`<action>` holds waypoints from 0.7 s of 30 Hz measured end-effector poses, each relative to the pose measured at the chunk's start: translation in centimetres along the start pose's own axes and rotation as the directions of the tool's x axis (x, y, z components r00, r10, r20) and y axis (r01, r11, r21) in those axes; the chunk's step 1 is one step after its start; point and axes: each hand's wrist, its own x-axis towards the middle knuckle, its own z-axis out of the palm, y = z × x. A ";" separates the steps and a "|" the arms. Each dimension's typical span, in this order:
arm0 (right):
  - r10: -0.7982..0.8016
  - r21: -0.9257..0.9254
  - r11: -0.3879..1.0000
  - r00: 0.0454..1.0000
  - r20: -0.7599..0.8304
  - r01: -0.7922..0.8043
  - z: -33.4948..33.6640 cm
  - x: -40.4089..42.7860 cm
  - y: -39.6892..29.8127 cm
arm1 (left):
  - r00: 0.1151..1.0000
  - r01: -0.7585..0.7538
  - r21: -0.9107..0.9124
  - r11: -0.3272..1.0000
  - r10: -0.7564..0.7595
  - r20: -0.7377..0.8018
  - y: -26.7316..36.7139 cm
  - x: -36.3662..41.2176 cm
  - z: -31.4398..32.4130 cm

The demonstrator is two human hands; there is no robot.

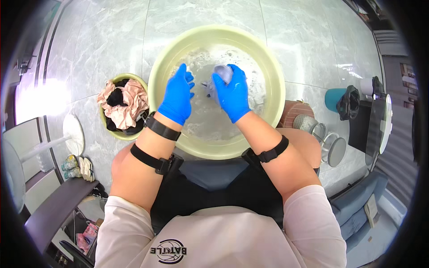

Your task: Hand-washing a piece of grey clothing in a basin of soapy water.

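A wide pale-yellow plastic basin (161, 134) of cloudy, sudsy water (211, 117) stands on the floor between the knees. My right hand (233, 92), in a wet blue rubber glove, grips a small lavender-grey garment (223, 71) above the water. One part of the garment is cup-shaped; the rest hangs below, partly hidden by the hand. My left hand (177, 93), gloved in the same blue, hovers over the basin's left side. Its fingers are loosely bent and apart, with nothing in them.
Left of the basin, a smaller yellow-green tub (142, 78) holds crumpled pink cloth (117, 114) and black clothes. A white fan base (73, 135) stands farther left. To the right are a reddish-brown round stool (293, 112), a grey-topped stool (336, 152) and a teal bin (331, 99).
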 end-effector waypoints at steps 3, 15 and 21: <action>-0.177 0.005 0.984 0.964 0.199 0.180 1.4 -2.1 -0.2 | 0.998 -0.065 -0.053 0.996 0.066 0.023 1.4 -0.3 -1.5; 0.286 -0.513 0.800 0.554 0.782 0.312 2.9 -0.9 2.4 | 0.983 -0.151 -0.067 0.986 0.157 0.096 2.3 -1.8 -2.1; 0.155 -0.140 0.987 0.748 0.646 -0.084 -1.5 1.2 0.1 | 0.985 -0.139 -0.077 0.987 0.145 0.089 1.7 -0.9 -2.2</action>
